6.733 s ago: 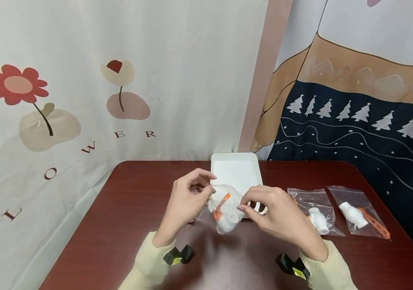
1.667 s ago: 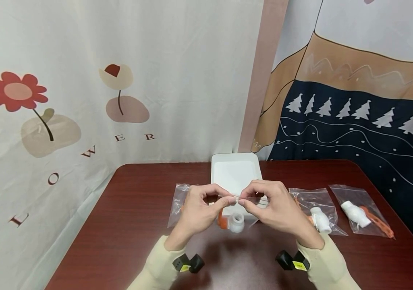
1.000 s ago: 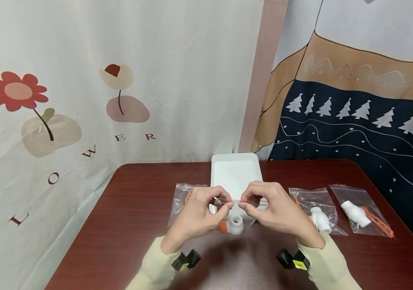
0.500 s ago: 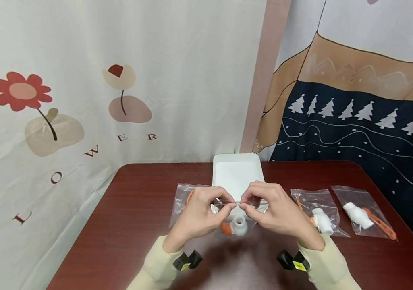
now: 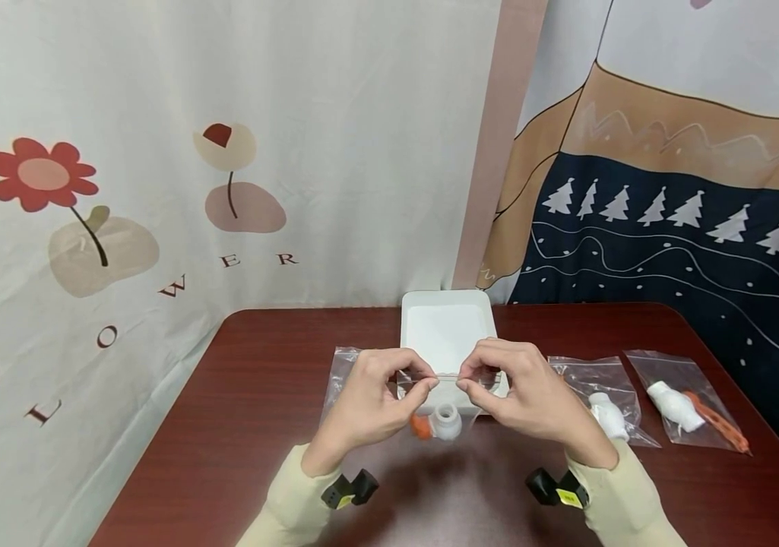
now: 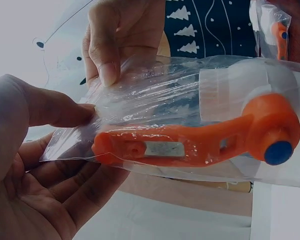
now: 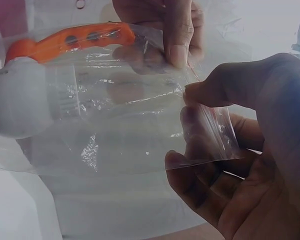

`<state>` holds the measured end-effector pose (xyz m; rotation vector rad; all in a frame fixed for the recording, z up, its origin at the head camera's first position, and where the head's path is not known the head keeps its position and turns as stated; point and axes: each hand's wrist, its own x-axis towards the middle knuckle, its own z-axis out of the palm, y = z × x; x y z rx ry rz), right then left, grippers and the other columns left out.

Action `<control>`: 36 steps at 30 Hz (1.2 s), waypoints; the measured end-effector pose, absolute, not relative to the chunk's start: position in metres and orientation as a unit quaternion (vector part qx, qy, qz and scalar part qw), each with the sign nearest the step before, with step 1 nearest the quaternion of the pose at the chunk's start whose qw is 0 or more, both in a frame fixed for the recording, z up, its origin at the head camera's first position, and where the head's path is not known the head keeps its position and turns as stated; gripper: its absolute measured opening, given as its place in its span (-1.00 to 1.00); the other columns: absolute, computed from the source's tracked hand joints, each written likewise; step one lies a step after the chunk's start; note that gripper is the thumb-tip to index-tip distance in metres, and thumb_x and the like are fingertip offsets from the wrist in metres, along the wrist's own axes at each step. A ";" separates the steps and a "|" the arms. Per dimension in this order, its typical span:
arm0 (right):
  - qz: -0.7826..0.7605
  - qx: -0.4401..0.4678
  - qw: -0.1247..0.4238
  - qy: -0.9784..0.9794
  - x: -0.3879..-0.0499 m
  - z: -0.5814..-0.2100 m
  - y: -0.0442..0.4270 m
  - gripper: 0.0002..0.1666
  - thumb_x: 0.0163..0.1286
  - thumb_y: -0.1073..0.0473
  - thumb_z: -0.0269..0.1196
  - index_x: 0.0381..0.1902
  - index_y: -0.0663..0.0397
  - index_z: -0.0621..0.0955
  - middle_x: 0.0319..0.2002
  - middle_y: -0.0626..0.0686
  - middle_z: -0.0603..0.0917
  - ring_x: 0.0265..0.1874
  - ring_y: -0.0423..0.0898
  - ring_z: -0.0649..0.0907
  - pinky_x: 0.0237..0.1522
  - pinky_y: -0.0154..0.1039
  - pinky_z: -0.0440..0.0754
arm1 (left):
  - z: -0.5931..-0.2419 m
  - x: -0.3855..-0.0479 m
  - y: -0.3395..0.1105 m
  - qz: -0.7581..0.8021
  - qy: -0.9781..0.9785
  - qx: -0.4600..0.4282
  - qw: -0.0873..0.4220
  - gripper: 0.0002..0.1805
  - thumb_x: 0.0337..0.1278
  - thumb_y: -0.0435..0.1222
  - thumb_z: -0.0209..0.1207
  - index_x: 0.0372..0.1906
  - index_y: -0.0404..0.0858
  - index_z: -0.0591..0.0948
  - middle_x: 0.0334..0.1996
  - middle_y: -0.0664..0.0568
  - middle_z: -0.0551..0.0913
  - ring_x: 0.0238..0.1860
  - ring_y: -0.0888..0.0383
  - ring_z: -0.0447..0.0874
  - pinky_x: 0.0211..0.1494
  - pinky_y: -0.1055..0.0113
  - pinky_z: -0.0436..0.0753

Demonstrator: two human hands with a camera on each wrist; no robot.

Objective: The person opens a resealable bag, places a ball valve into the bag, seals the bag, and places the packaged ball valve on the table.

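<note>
Both hands pinch the top edge of a clear zip bag (image 6: 145,100) in front of the white tray (image 5: 440,327). My left hand (image 5: 377,395) holds the edge between thumb and fingers. Close beside it, my right hand (image 5: 524,391) pinches the same edge. Inside the bag hangs a white plastic ball valve (image 5: 446,422) with an orange lever handle (image 6: 267,122). A blue cap (image 6: 278,152) shows on the handle's hub in the left wrist view. The right wrist view shows the zip edge (image 7: 210,112) between thumb and fingers. Whether the zip is fully pressed shut cannot be told.
Two more bags with white valves (image 5: 608,416) (image 5: 675,406) and orange handles lie at the right of the brown table (image 5: 239,425). Another clear bag (image 5: 340,372) lies at the left, partly behind my left hand. Printed curtains (image 5: 362,152) hang behind the table.
Several seconds ago my hands held the bag tilted and farther apart in height. They now pinch level along its top edge, the valve hanging below. In the last half second they have risen slightly.
</note>
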<state>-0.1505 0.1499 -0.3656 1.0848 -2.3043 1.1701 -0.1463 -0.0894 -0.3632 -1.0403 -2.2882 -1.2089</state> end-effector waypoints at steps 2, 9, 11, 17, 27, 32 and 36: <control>0.412 0.380 0.168 -0.811 -0.151 -0.366 0.150 -0.70 0.24 0.35 0.42 -0.36 -0.26 0.67 -0.44 -0.30 0.57 -0.43 -0.29 0.55 -0.39 -0.40 0.58 | -0.363 -0.146 -0.090 -0.426 -0.809 -0.365 0.176 -0.89 0.15 -0.39 0.35 -0.41 -0.11 0.72 -0.50 0.19 0.71 -0.51 0.44 0.52 -0.54 0.60 0.46; 0.411 0.379 0.168 -0.812 -0.151 -0.364 0.151 -0.70 0.23 0.34 0.43 -0.36 -0.28 0.67 -0.45 -0.29 0.56 -0.45 -0.28 0.53 -0.47 -0.43 0.51 | -0.362 -0.145 -0.091 -0.428 -0.814 -0.356 0.166 -0.89 0.16 -0.38 0.35 -0.40 -0.10 0.73 -0.49 0.20 0.72 -0.50 0.44 0.55 -0.54 0.52 0.52; 0.409 0.378 0.168 -0.813 -0.151 -0.365 0.152 -0.70 0.23 0.33 0.44 -0.36 -0.28 0.67 -0.45 -0.30 0.56 -0.46 -0.29 0.53 -0.51 -0.43 0.49 | -0.361 -0.145 -0.091 -0.430 -0.813 -0.356 0.164 -0.90 0.16 -0.38 0.35 -0.40 -0.11 0.74 -0.49 0.19 0.73 -0.49 0.44 0.56 -0.52 0.59 0.51; 0.410 0.376 0.166 -0.814 -0.153 -0.364 0.157 -0.71 0.24 0.33 0.43 -0.35 -0.25 0.67 -0.44 -0.26 0.58 -0.50 -0.25 0.53 -0.61 -0.44 0.44 | -0.360 -0.146 -0.093 -0.437 -0.804 -0.363 0.175 -0.91 0.15 -0.40 0.36 -0.39 -0.15 0.74 -0.49 0.17 0.72 -0.49 0.41 0.57 -0.51 0.60 0.49; 0.411 0.363 0.151 -0.823 -0.153 -0.363 0.163 -0.72 0.24 0.33 0.43 -0.34 -0.25 0.67 -0.44 -0.25 0.57 -0.48 -0.23 0.53 -0.61 -0.43 0.48 | -0.359 -0.147 -0.096 -0.440 -0.804 -0.360 0.176 -0.92 0.16 -0.41 0.36 -0.39 -0.18 0.74 -0.48 0.15 0.72 -0.50 0.40 0.56 -0.51 0.59 0.50; 0.407 0.354 0.152 -0.828 -0.154 -0.360 0.170 -0.78 0.27 0.27 0.45 -0.33 -0.23 0.68 -0.43 -0.25 0.57 -0.46 -0.18 0.55 -0.53 -0.42 0.55 | -0.357 -0.147 -0.098 -0.441 -0.803 -0.357 0.184 -0.92 0.16 -0.41 0.37 -0.39 -0.17 0.74 -0.49 0.17 0.72 -0.51 0.40 0.53 -0.50 0.57 0.50; 0.400 0.348 0.152 -0.834 -0.154 -0.359 0.176 -0.76 0.25 0.30 0.45 -0.34 -0.22 0.68 -0.43 -0.26 0.56 -0.44 -0.18 0.55 -0.50 -0.42 0.56 | -0.358 -0.148 -0.100 -0.443 -0.801 -0.356 0.189 -0.89 0.15 -0.42 0.36 -0.39 -0.16 0.73 -0.50 0.17 0.71 -0.51 0.41 0.52 -0.50 0.56 0.49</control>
